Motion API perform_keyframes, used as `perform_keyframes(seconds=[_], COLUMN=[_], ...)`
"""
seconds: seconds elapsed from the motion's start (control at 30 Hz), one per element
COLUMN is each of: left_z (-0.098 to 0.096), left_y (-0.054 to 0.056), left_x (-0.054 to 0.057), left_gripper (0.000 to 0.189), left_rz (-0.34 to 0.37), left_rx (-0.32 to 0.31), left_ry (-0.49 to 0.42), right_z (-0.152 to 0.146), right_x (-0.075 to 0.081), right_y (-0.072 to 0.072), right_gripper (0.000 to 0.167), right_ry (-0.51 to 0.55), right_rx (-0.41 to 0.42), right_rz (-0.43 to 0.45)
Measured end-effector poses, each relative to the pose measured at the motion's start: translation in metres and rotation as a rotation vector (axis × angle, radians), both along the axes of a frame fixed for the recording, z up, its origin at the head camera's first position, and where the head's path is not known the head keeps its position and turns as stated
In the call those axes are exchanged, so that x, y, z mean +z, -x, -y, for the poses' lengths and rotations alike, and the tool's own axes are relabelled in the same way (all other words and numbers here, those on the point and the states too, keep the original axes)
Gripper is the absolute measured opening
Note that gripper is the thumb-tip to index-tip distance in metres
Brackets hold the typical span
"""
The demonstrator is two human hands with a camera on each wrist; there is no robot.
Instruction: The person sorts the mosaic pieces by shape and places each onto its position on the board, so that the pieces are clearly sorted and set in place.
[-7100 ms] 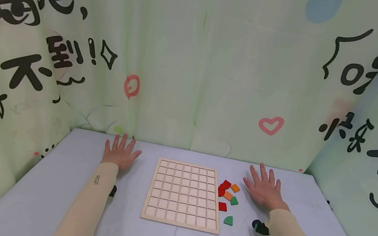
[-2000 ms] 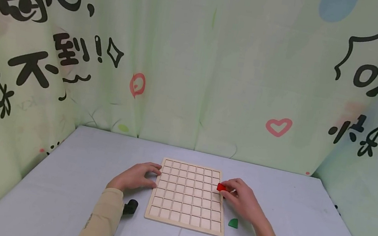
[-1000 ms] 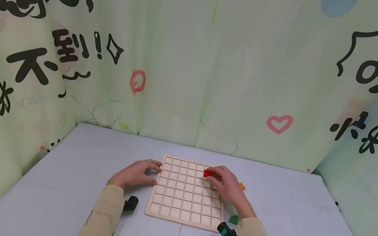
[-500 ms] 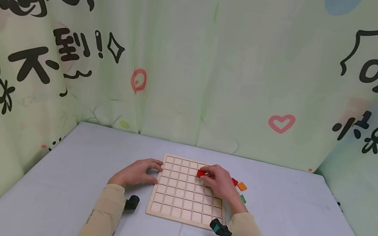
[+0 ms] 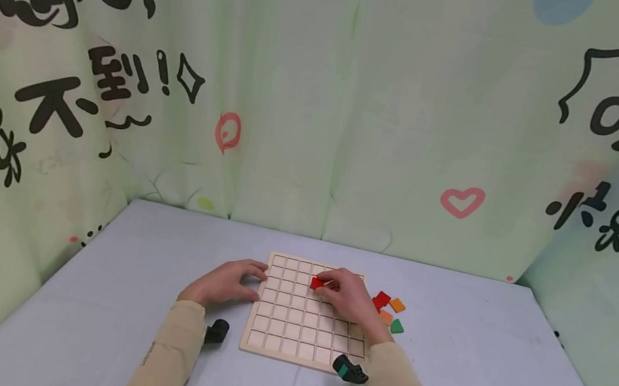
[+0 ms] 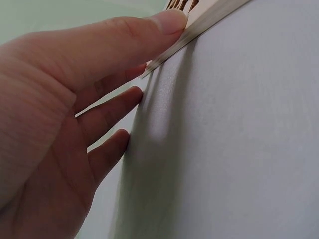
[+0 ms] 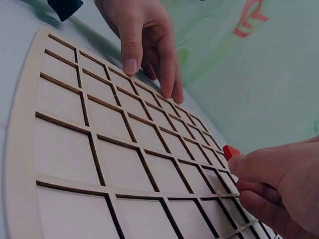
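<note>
A pale wooden grid board [image 5: 290, 325] lies flat on the table. My right hand [image 5: 348, 297] pinches a red tile [image 5: 316, 283] over the upper middle squares; in the right wrist view that tile [image 7: 230, 152] sticks out past the thumb and index finger. Whether it touches the grid cannot be told. At the board's left edge is my left hand [image 5: 223, 282], its fingers extended. The left wrist view has the left thumb [image 6: 169, 21] touching the wooden rim, the other fingers spread below it. My right hand and forearm cover some of the board's right side.
Right of the board lie red tiles [image 5: 382, 299], orange tiles [image 5: 397, 305] and a green piece [image 5: 397, 327] with a rounded edge. A printed curtain [image 5: 291, 117] hangs behind the white table [image 5: 158, 244] and along both sides.
My right hand has picked up a red tile from the pile and carried it leftward over the grid. My left hand came to the board's left edge and has stayed there lately.
</note>
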State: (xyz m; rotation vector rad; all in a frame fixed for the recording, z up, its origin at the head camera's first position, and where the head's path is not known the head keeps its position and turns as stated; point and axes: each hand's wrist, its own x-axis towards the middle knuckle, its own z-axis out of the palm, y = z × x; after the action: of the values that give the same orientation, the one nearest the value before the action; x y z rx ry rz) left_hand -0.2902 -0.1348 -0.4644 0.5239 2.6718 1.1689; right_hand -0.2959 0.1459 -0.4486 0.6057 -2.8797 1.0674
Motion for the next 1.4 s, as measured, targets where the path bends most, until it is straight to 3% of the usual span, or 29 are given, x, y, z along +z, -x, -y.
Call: perform_keyframes(seconds=[0.23,0.5,0.73,1.4], left_z=[-0.001,-0.002,-0.002,-0.001], left_y=[0.000,0.000,0.000,-0.001], left_x=[0.000,0.001,0.002,0.002], left_gripper=[0.038,0.037,0.037,0.037], left_rz=[0.007,0.021,0.013,0.003], left_rx=[0.008,0.022,0.020,-0.004], left_ry=[0.013,0.039,0.041,0.043], right_z=[0.014,0.023,0.027,0.033], right_x=[-0.001,-0.005,-0.007,-0.008], right_y=[-0.003,-0.002,0.000,-0.001], right_gripper=[0.025,0.024,0.020,0.022], right_ry=[0.033,0.056,0.010,-0.039], right_rx=[-0.024,-0.026,0.005,-0.008], right_rz=[0.055,0.061,0.008,0.014])
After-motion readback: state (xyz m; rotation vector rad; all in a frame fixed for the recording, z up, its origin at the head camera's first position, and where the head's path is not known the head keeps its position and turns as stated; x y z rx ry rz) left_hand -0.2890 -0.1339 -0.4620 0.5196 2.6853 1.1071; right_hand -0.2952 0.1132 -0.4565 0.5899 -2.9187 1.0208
